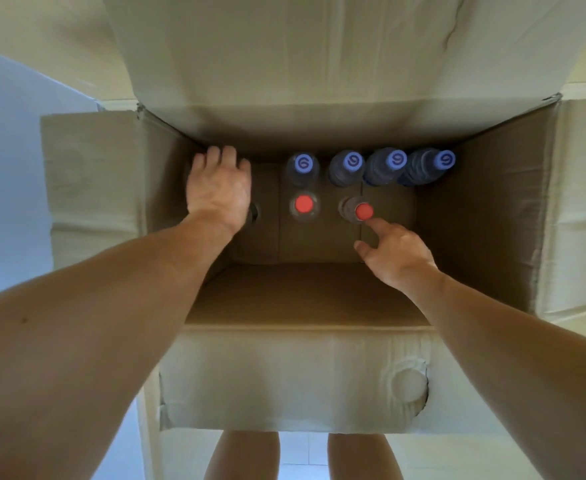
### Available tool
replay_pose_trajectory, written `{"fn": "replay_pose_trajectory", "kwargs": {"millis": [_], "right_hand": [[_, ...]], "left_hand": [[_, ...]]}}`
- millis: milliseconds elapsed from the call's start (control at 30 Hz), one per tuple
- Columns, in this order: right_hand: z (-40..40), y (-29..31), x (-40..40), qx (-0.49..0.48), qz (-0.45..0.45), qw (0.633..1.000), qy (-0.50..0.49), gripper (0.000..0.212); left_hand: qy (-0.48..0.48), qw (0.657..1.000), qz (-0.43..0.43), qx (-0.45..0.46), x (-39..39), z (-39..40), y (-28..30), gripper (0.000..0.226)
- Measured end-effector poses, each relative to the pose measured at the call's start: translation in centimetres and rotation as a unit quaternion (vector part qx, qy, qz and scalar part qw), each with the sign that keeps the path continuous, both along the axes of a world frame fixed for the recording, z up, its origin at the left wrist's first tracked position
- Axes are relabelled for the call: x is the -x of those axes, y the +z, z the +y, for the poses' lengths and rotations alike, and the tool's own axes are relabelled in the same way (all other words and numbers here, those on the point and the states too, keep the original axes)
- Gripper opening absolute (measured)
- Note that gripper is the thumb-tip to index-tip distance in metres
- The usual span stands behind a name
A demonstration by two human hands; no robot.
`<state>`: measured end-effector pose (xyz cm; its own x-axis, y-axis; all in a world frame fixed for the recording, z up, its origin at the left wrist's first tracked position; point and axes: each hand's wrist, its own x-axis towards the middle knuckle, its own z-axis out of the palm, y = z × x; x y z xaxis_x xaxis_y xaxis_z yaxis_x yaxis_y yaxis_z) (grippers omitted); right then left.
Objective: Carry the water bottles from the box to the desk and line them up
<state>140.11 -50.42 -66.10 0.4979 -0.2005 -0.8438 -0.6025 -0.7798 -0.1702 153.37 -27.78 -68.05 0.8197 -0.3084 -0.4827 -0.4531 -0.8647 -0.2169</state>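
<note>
I look down into an open cardboard box [475,216]. Four blue-capped water bottles [374,161] stand in a row along its far wall. In front of them stand two red-capped bottles, one in the middle [304,204] and one to its right [364,212]. My left hand [218,188] reaches down into the far left corner with its fingers pointing downward. It hides what lies beneath, and a dark bottle part [254,212] shows at its right edge. My right hand [393,251] points its index fingertip at the near edge of the right red cap, gripping nothing.
The box's four flaps stand open, with the far flap [284,46] tall behind it. The near half of the box floor [302,292] is bare cardboard. My legs [243,455] and a pale tiled floor show below the near flap. A pale wall is at the left.
</note>
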Motion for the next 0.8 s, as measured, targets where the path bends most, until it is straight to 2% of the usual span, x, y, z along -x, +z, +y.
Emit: {"fn": "replay_pose_trajectory", "kwargs": {"millis": [67,133,267,367,533,700,800], "right_hand": [[0.9,-0.4,-0.5,-0.009,-0.002,1.000,0.000,0.058],[1.8,-0.9,-1.0,-0.025,-0.002,1.000,-0.007,0.060],[3.4,-1.9,-1.8,-0.040,-0.003,0.999,-0.006,0.060],[4.0,-2.1,-1.8,-0.043,-0.006,0.999,0.000,0.059],[3.7,-2.1,-1.5,-0.040,-0.008,0.999,0.004,0.060],[3.7,-2.7,-2.1,-0.035,-0.021,0.999,-0.014,0.065],[4.5,-4.1,-3.0,-0.046,-0.038,0.998,-0.023,0.065]], "left_hand": [[0.001,0.997,0.020,-0.068,-1.0,1.1,0.1,0.062],[0.014,0.996,0.045,-0.081,-1.4,1.4,-0.2,0.069],[0.102,0.990,0.090,-0.030,-2.0,1.3,-1.6,0.048],[0.114,0.990,0.083,0.031,-2.1,1.1,-2.2,0.030],[0.050,0.989,0.086,0.109,-1.5,-0.6,-1.4,0.024],[0.069,0.983,0.114,0.127,-0.6,-2.7,-1.5,0.025],[0.101,0.974,0.105,0.174,-0.2,-2.9,-2.2,0.022]]}}
